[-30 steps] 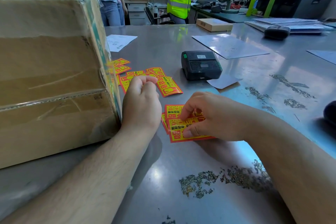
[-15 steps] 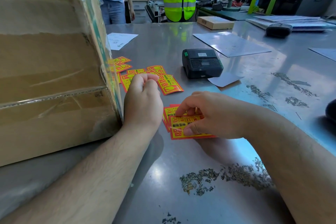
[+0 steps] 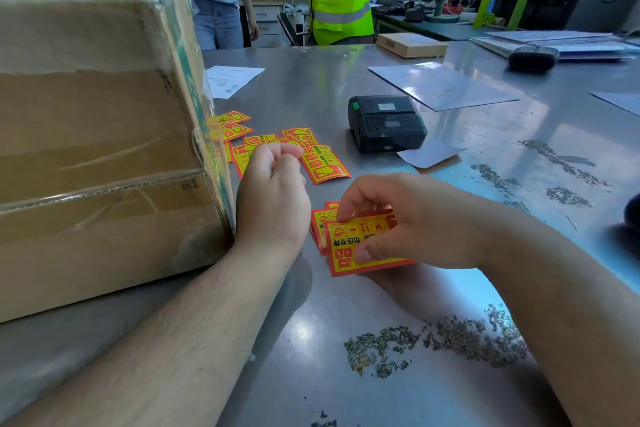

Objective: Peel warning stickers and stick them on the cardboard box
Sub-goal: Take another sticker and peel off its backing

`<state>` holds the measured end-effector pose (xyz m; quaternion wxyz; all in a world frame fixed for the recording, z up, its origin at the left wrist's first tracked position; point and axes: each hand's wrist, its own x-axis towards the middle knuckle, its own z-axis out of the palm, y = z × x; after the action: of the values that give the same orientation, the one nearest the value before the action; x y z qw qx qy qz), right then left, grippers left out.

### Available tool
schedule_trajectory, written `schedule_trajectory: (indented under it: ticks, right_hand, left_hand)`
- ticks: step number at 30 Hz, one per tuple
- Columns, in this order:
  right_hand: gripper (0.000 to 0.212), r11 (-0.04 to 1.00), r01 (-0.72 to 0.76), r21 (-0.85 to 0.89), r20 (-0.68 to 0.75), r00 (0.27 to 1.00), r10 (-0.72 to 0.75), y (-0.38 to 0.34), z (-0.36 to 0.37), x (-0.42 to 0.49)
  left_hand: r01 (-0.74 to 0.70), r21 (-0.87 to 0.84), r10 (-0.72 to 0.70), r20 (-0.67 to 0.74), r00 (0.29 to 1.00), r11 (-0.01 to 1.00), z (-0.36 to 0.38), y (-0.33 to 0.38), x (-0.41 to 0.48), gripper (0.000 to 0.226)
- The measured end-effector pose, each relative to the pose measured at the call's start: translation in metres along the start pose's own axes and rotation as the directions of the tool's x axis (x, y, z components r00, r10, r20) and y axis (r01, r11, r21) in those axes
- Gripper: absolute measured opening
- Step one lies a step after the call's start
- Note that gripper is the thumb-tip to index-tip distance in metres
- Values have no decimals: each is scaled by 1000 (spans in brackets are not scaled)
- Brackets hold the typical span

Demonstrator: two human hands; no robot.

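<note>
A large taped cardboard box (image 3: 97, 149) stands on the metal table (image 3: 346, 357) at the left. My left hand (image 3: 273, 198) rests on the table against the box's right side, fingers curled into a fist with nothing visible in it. My right hand (image 3: 408, 218) pinches the top red-and-yellow warning sticker (image 3: 349, 250) of a small stack (image 3: 320, 222), thumb on its near edge and fingertips on its far edge. Several more warning stickers (image 3: 322, 165) lie spread out beyond my left hand, partly hidden by it.
A black label printer (image 3: 386, 123) sits behind the stickers with a white slip (image 3: 429, 153) beside it. Paper sheets (image 3: 440, 85), a flat box (image 3: 410, 44) and a black device (image 3: 533, 57) lie farther back. Two people stand at the far table edge. Worn patches mark the tabletop.
My right hand has drawn the top sticker slightly toward me off the stack. My left hand stays curled beside the box. The people at the back have shifted.
</note>
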<state>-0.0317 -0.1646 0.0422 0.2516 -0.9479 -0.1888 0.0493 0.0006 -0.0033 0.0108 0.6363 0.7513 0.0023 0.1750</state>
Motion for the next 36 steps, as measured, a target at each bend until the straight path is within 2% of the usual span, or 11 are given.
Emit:
schedule_trajectory:
  ticks: [3,6,8,12,16,18,21,29,31,34,36]
  right_hand:
    - [48,970,1,244,-4,1000,0,4,-2,1]
    - [32,872,29,489,-29,999,-17,12,-5,2]
    - [24,759,62,649,-70,997,-22,15,-8,1]
    - [29,531,92,842,-154,985,73,15,-9,2]
    - [26,406,72,911,-160,969,189,16,-5,7]
    - [16,319,74,945,-153,961,229,16,-4,8]
    - [16,237,91,967,-158,946,284,17,-5,9]
    - [23,145,158,977,-197,928,315,15,-3,11]
    - [23,129,185,974,-218,919,328,15,-3,12]
    - [19,145,223,964,-261,899,352,17,-4,13]
    - [18,158,238,958,-281,888,364,19,-4,13]
  left_hand:
    - [1,-17,-1,-2,1000,1000,0,-1,1,23]
    - [8,-33,-8,5,1000,999,0,-2,2,23]
    - [3,-25,-3,10,1000,1000,0,-2,2,23]
    - [0,-32,1,27,1000,999,0,-3,2,13]
    - [5,-84,-1,47,999,996,0,-3,3,30]
    - [-10,-71,14,52,999,997,-1,-2,2,28]
    - [-8,-37,10,60,998,999,-1,-1,2,25]
    - [41,-40,-35,134,990,998,0,-1,1,50]
    - [17,-49,-10,145,989,999,-1,0,0,41]
    - [-108,24,102,165,981,994,-4,0,-1,19]
    - [-95,15,88,243,966,995,-6,1,-1,28]
